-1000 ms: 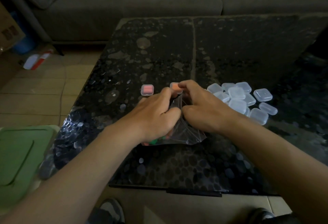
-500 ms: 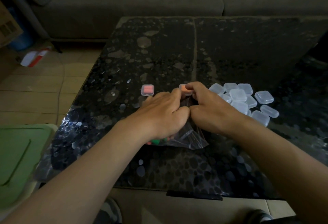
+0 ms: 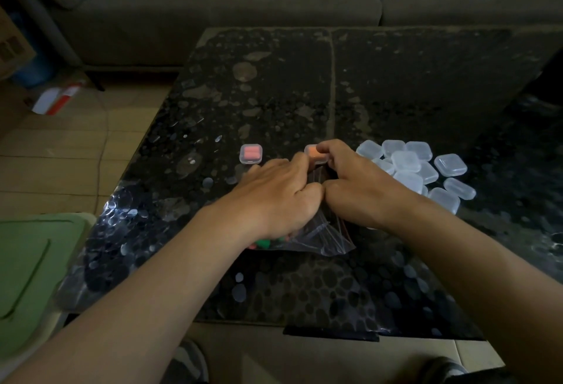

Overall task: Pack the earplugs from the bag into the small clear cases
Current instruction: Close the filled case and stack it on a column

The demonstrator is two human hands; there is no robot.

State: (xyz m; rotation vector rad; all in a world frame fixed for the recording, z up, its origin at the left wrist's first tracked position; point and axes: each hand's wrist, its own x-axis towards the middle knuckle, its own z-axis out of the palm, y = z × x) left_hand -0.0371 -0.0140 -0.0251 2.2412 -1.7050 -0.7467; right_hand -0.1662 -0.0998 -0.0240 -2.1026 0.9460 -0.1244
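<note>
Shifted rightward since a second ago: the orange-filled case point(image 3: 315, 156), now farther from the pink-filled case point(image 3: 251, 154), which has stayed put; both hands have drawn together, and the thumbs now meet knuckle to knuckle.

Left hand point(image 3: 280, 198): palm down over the bag point(image 3: 323, 237); fingers point(image 3: 300, 161) curled and pressed together, pinching the bag's upper edge.

Right hand point(image 3: 362, 191): fingers point(image 3: 327, 147) curled over the far edge of the orange-filled case, gripping it; thumb tucked against the left thumb at the bag's mouth.

Bag: clear plastic, lying on the counter point(image 3: 396, 94) under and between the two hands; one near corner juts out toward the viewer; earplugs point(image 3: 262, 243) inside, green and pink ones showing just below the left wrist.

Pink-filled case: flat on the counter, left of the hands and apart from them.

Heap of empty clear cases point(image 3: 408, 167): on the counter just right of the right hand; some lie on top of others.

Surroundings: grey sofa point(image 3: 243, 3) beyond the counter; green lid point(image 3: 27, 261) at the left edge; red-and-white packet point(image 3: 58, 99) on the tiled floor point(image 3: 61, 155); cardboard box point(image 3: 12, 45) at far left.
</note>
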